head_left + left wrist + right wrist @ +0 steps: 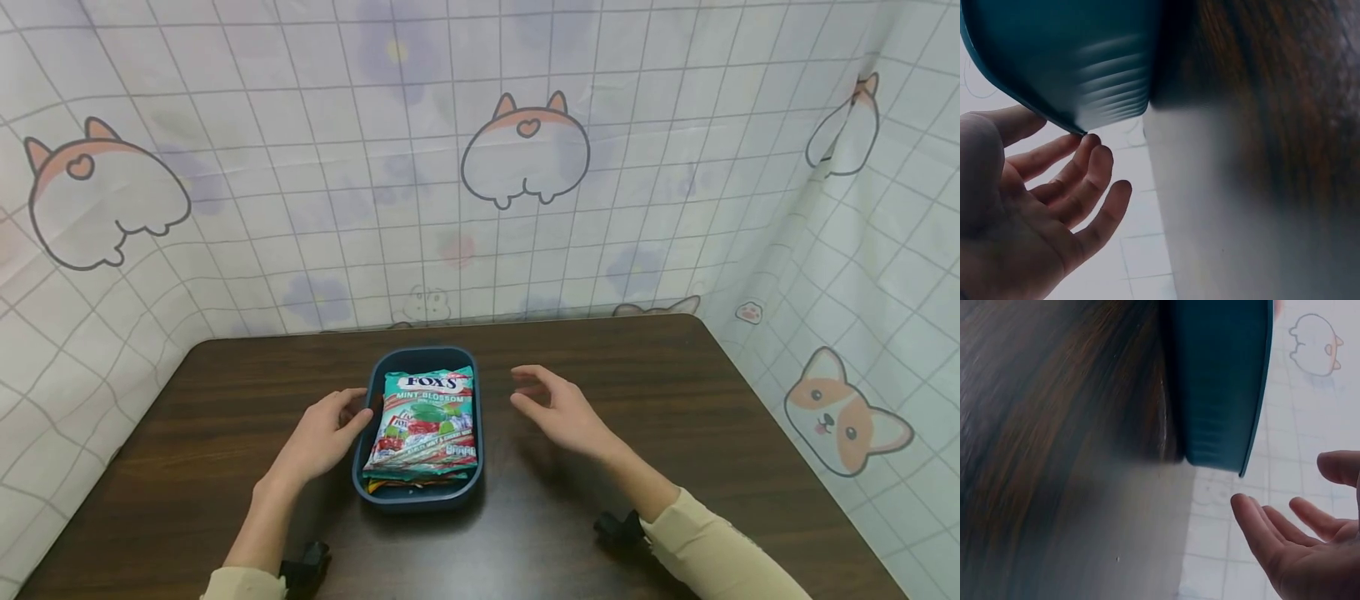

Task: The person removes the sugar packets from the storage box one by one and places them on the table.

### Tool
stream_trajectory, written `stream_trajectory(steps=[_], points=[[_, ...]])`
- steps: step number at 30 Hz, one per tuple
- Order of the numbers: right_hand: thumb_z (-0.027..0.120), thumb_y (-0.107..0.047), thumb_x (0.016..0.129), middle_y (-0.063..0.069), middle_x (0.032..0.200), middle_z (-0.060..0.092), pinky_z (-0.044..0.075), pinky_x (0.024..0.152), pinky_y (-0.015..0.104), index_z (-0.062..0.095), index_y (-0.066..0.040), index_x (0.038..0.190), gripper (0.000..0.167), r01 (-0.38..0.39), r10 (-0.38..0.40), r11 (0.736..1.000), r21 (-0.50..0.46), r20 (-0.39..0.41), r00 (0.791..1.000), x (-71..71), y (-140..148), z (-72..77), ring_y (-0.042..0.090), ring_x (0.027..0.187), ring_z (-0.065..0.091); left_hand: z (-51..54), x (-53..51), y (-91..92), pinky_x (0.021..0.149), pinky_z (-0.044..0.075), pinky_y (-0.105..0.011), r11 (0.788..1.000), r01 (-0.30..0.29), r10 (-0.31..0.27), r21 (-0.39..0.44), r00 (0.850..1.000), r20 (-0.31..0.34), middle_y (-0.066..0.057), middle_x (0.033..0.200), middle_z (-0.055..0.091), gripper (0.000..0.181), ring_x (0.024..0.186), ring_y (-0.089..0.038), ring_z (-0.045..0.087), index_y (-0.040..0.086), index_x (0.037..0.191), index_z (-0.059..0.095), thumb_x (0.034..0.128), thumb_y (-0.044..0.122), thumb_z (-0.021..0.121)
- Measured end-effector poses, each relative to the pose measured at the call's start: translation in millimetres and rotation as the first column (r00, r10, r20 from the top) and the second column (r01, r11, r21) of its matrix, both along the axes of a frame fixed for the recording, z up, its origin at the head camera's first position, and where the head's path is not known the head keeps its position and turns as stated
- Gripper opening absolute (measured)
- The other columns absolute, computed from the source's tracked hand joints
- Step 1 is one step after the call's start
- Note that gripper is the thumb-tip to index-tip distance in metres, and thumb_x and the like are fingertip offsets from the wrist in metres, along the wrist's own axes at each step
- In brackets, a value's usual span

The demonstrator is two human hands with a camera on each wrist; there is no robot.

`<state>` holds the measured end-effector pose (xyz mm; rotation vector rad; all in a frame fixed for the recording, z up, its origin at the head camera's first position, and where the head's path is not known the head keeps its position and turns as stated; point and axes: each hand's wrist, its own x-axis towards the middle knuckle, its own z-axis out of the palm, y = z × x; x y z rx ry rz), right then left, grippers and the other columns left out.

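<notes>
Head view: the left hand (317, 437) is rested at the rim of the tub (416, 502), grip unclear, the right hand (564, 415) parted nearby, candy (426, 421) held inside; handling seems underway, right-side contact being needed for lifting.

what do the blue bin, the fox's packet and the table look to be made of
The bin looks like smooth, satin plastic: thin rim, even ridges on its side. The Fox's packet seems to be glossy plastic film, crinkled and catching light. The table shows dark brown wood grain with a soft sheen; real wood or laminate, I can't tell.
</notes>
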<state>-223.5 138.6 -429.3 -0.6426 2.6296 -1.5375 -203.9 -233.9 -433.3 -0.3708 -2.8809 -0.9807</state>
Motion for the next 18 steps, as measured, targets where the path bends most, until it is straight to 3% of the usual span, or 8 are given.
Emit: stream_trajectory(steps=[9,18], points=[[0.064,-0.021,0.104,0.018,0.14,0.056,0.054,0.094,0.043,0.052,-0.006,0.144,0.045,-0.031,0.066,0.978,-0.204,0.165,0.984,0.4,-12.1,3.4,0.037,0.122,0.061,-0.9,-0.5,2.1,0.072,0.05,-0.037,0.993,-0.049,0.037,0.111,0.994,0.106,-0.013,0.109,0.063,0.046,0.089,-0.025,0.057,-0.003,0.142,0.053,0.1043,0.022,0.063],[0.061,-0.019,0.105,0.021,0.141,0.054,0.049,0.1,0.055,0.048,-0.002,0.146,0.046,-0.053,0.153,0.926,-0.374,0.243,0.958,3.1,-22.3,11.9,0.044,0.129,0.054,-1.4,-1.3,3.2,0.071,0.053,-0.036,0.958,-0.107,0.051,0.266,0.977,0.209,-0.016,0.109,0.06,0.045,0.084,-0.024,0.06,-0.003,0.143,0.051,0.1047,0.019,0.062]])
